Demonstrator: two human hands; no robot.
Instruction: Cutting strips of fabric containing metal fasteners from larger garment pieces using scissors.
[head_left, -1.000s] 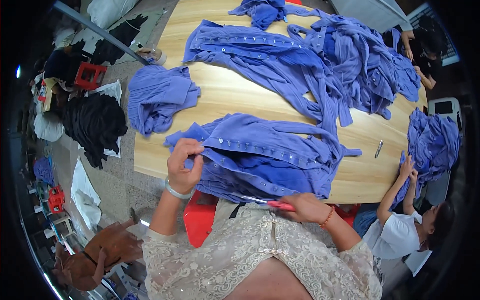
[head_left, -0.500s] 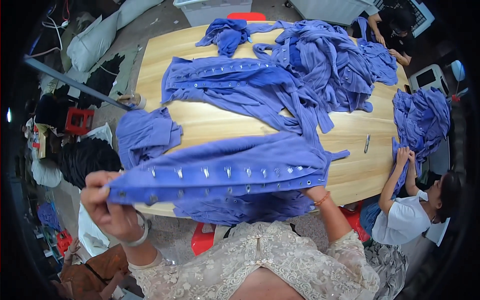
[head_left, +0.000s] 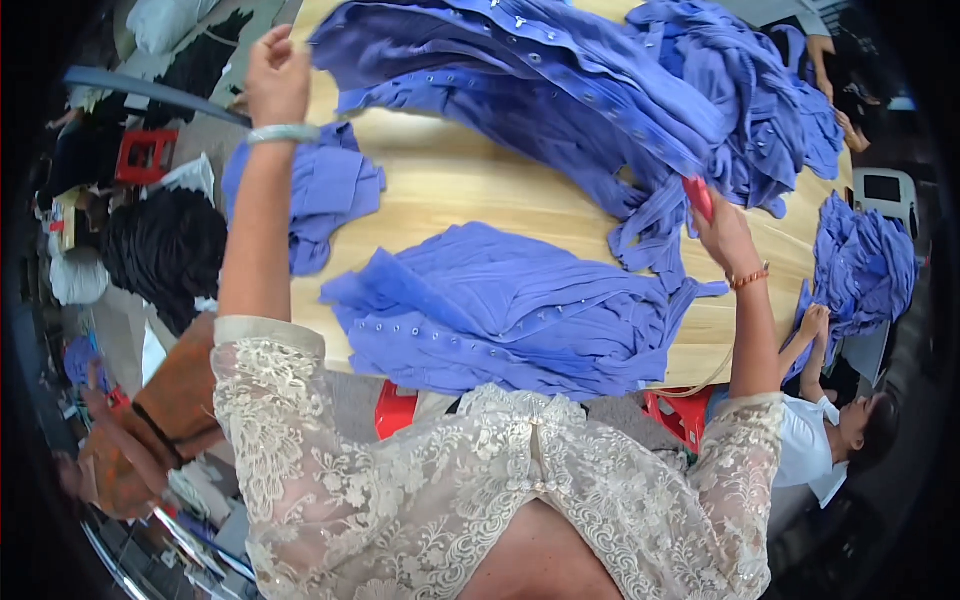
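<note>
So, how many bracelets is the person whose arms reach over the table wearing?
2: a pale bangle on the left wrist and an orange beaded bracelet on the right wrist. Any under the lace sleeves would be hidden.

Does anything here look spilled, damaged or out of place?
Nothing clearly stands out: no spill or damage shows on the table. The near garment lies rumpled, but so does the pile at upper right, so that looks ordinary here. Small flaws in the upper garment would be too fine to tell.
</note>
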